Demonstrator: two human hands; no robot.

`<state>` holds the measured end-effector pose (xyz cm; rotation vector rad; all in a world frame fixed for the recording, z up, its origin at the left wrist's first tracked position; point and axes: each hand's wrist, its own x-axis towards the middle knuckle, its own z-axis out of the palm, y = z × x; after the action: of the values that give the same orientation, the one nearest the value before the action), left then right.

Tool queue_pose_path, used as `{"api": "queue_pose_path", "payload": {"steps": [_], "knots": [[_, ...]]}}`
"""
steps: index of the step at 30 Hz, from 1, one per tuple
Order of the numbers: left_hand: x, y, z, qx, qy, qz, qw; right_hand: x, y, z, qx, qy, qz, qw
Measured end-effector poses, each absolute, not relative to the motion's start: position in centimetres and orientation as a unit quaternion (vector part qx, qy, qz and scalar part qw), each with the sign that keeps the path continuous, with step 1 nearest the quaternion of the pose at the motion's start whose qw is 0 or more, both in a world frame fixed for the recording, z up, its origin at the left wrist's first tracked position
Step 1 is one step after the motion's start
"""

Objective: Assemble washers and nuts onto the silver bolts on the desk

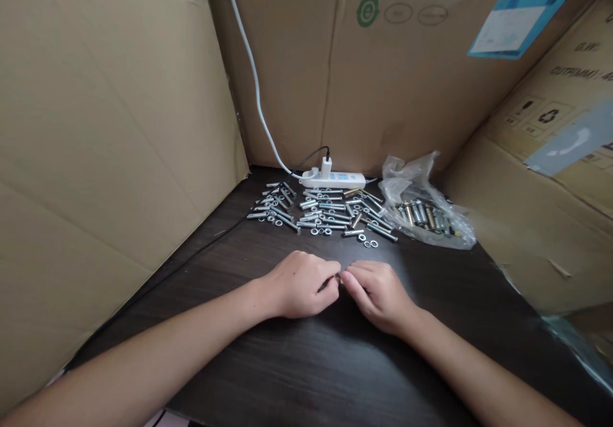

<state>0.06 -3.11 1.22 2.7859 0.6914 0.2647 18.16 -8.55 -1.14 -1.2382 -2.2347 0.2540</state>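
Observation:
My left hand (299, 285) is closed in a pinch above the dark table, its thumb and forefinger pressed together. Facing it, my right hand (382, 294) is also closed, fingers curled and the thumb against them. The fingertips of both hands meet or nearly meet. A tiny dark and brassy bit shows between them, but the fingers hide what it is. Beyond the hands lie several loose bolts (336, 224), metal sleeves (353, 233), nuts (327, 232) and washers (374, 244), spread in loose groups.
A clear plastic bag (460, 240) with more bolts and sleeves lies at the right. Behind the hardware is a white power strip (335, 183) with a plugged-in charger (326, 168). A black cable (211, 243) crosses the left side. Cardboard boxes (297, 82) wall the table (230, 376).

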Motion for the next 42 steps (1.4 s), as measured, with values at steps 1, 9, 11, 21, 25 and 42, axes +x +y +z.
{"api": "queue_pose_path", "payload": {"steps": [1, 9, 11, 21, 25, 42], "knots": [[0.08, -3.06, 1.15, 0.957, 0.241, 0.094, 0.131, 18.21, -8.59, -1.09, -0.465, -0.832, 0.097, 0.285], [-0.01, -2.41, 0.87, 0.945, 0.271, 0.101, 0.153, 18.28, -8.82, -0.83, -0.476, -0.827, 0.069, 0.292], [-0.01, -2.54, 0.96, 0.946, 0.271, 0.102, 0.143, 18.2, -8.73, -0.84, -0.473, -0.834, 0.047, 0.282], [-0.09, -2.6, 0.94, 0.952, 0.261, 0.092, 0.13, 18.21, -8.66, -0.76, -0.453, -0.856, 0.05, 0.246], [-0.07, -2.54, 0.85, 0.951, 0.265, 0.097, 0.129, 18.24, -8.68, -0.84, -0.457, -0.852, 0.059, 0.25], [-0.1, -2.67, 1.17, 0.956, 0.252, 0.081, 0.13, 17.84, -8.83, -0.84, -0.479, -0.814, 0.178, 0.275]]}}
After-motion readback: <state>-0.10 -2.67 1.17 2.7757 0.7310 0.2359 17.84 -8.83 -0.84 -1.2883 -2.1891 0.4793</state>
